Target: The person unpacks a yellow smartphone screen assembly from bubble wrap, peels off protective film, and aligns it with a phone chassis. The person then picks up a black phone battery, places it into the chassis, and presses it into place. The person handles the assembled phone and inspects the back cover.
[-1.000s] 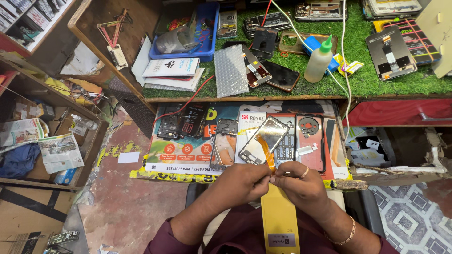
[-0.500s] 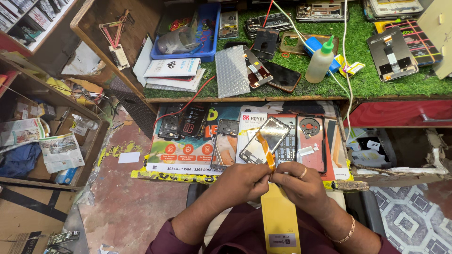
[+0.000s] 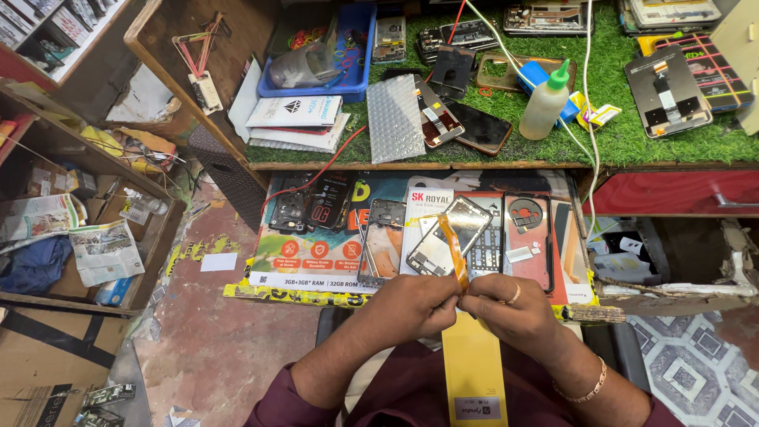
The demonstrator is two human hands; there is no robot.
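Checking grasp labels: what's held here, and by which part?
Both hands, left hand and right hand, pinch the lower end of an orange flex strip; its upper end stands free.

One head-worn camera looks steeply down, close over a cluttered green-matted bench, probably from a seat.
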